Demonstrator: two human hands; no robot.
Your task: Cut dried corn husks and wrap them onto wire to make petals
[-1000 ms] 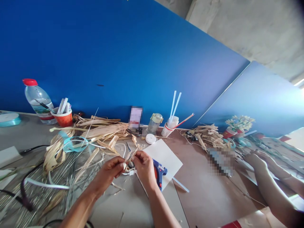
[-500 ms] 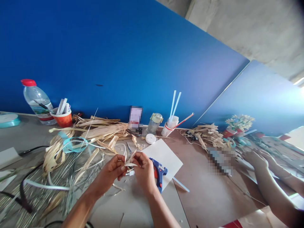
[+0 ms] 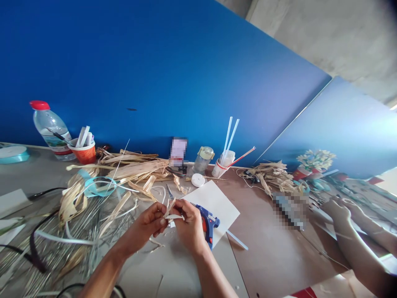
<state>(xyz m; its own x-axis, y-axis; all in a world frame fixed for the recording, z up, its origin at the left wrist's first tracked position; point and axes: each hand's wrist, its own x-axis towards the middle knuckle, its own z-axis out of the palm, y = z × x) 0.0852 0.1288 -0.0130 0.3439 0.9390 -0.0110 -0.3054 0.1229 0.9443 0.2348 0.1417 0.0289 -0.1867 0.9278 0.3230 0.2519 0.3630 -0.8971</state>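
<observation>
My left hand (image 3: 151,220) and my right hand (image 3: 191,223) meet over the front of the table. Both are closed, fingertips pinching a small pale piece of dried corn husk (image 3: 174,216) between them. Its pointed ends stick out above and between the fingers; the rest is hidden. Just right of my right hand lies a blue glue gun (image 3: 213,223), partly covered by that hand, on a white sheet (image 3: 226,207). Behind my hands are scissors or a similar pointed tool (image 3: 169,191) and small husk scraps (image 3: 176,182).
Bundled dried husks (image 3: 145,169), thin wires (image 3: 89,219) and a turquoise ribbon (image 3: 93,187) spread leftward. Along the blue partition stand a bottle (image 3: 52,128), an orange cup (image 3: 85,155), a jar (image 3: 203,160) and a cup with glue sticks (image 3: 218,169). A co-worker's hands (image 3: 338,209) are at right.
My fingers have shifted slightly on the husk piece, my right hand's fingers bending further over it. The whole view has moved a little; objects around stay in place.
</observation>
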